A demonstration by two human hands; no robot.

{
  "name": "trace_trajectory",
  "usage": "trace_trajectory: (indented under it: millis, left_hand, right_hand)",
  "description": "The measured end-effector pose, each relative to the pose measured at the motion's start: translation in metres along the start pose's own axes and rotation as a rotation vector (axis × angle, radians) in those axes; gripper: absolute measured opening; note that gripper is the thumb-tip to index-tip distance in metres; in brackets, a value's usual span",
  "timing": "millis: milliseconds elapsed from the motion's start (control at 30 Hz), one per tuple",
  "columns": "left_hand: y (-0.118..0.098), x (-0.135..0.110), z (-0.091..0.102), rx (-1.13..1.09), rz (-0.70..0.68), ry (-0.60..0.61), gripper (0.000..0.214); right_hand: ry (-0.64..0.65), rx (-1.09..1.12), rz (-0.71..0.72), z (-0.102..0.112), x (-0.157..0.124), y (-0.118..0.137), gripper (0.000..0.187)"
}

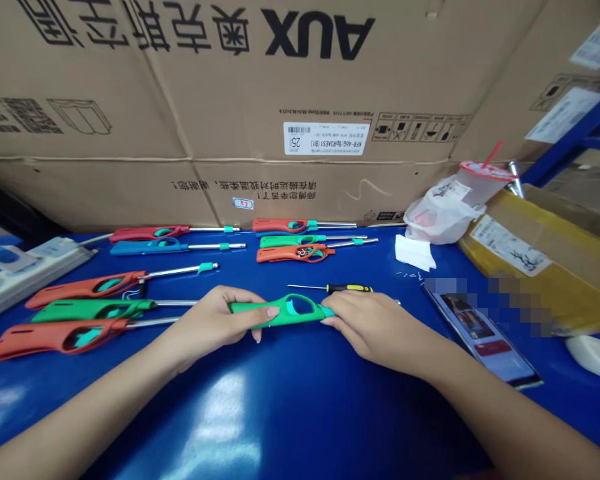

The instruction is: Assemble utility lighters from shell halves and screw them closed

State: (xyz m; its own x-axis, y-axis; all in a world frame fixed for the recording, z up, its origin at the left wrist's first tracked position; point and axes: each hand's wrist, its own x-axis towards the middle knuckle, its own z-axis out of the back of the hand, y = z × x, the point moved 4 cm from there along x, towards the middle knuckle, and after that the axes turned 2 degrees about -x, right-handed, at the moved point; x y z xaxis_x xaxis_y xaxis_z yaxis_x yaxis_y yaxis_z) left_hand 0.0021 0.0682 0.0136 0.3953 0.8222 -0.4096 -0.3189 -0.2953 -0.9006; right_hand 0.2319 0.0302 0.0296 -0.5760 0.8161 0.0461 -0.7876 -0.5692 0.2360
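A green long-nozzle lighter lies across the middle of the blue table, held at both ends. My left hand is wrapped round the butt of its handle. My right hand pinches the front end of the handle, where the metal nozzle begins; the nozzle itself is mostly hidden behind that hand. Just beyond my right hand lies a small screwdriver with a black and yellow handle.
Several red, green and blue lighters lie at the left and further back. A power strip sits far left. A phone, a yellow parcel, a plastic bag with a cup and big cardboard boxes stand right and behind.
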Motion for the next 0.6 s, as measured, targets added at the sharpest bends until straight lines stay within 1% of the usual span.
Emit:
trace_trajectory:
  millis: [100, 200, 267, 333, 433, 533, 600]
  left_hand:
    - [0.0003, 0.0014, 0.0007, 0.021, -0.009, -0.053, 0.04]
    - [0.0006, 0.0016, 0.0026, 0.013, -0.006, -0.054, 0.048]
    - [0.001, 0.001, 0.0047, 0.001, -0.011, -0.036, 0.047]
    - [0.0013, -0.0005, 0.0066, -0.013, -0.021, -0.022, 0.044]
    - [0.002, -0.0028, 0.0061, -0.029, -0.025, 0.004, 0.042]
    - [0.0026, -0.0034, 0.0031, -0.001, -0.04, 0.009, 0.041]
    - [0.0023, -0.0033, 0.0017, 0.048, -0.083, 0.004, 0.039]
  right_hand:
    - [0.025, -0.03, -0.01, 0.0, 0.0024, -0.0021, 0.025]
    - [-0.019, -0.062, 0.015, 0.0003, 0.002, -0.0051, 0.026]
    - [-0.083, -0.064, 0.061, -0.0002, 0.0006, -0.0065, 0.026]
    - [-0.178, -0.063, 0.122, 0.0, -0.0012, -0.0069, 0.025]
    - [-0.287, -0.084, 0.195, 0.0004, -0.0035, -0.0055, 0.026]
    - [-0.292, -0.114, 0.252, -0.0005, -0.0045, -0.0024, 0.027]
    - [-0.283, -0.109, 0.284, -0.0004, -0.0054, -0.0007, 0.027]
